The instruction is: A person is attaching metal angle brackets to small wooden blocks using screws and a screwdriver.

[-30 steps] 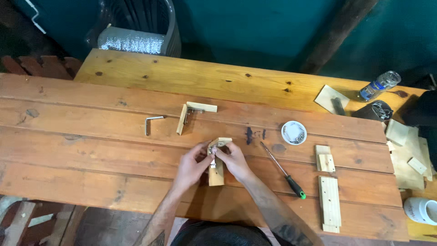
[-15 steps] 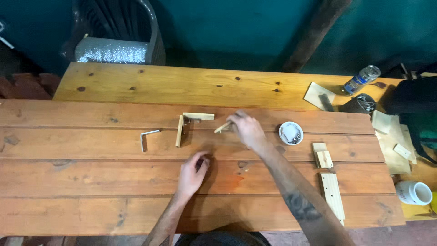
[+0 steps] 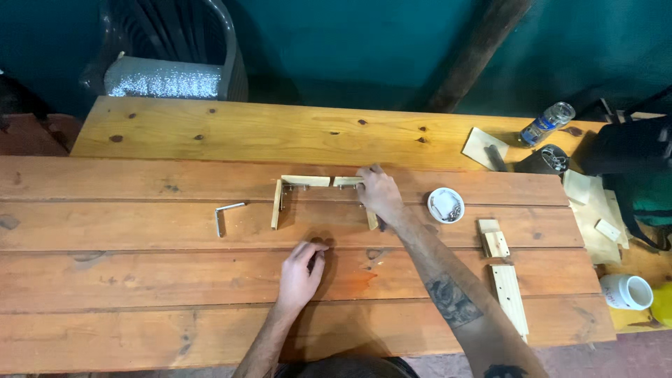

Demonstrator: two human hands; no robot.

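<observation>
Wooden corner pieces: one L-shaped piece (image 3: 290,192) lying mid-worktop (image 3: 140,280), second L-shaped piece (image 3: 357,192) just right of it, end to end, pinched in right hand (image 3: 378,194) grip. Left hand (image 3: 301,273) flat, fingers loosely together, holding nothing. Loose slats (image 3: 507,287), hex key (image 3: 225,213), screw dish (image 3: 446,205) unused: joining seemingly half done

Wooden piece (image 3: 369,218) mostly hidden under right hand (image 3: 378,194), white dish's (image 3: 446,205) contents perhaps screws
</observation>
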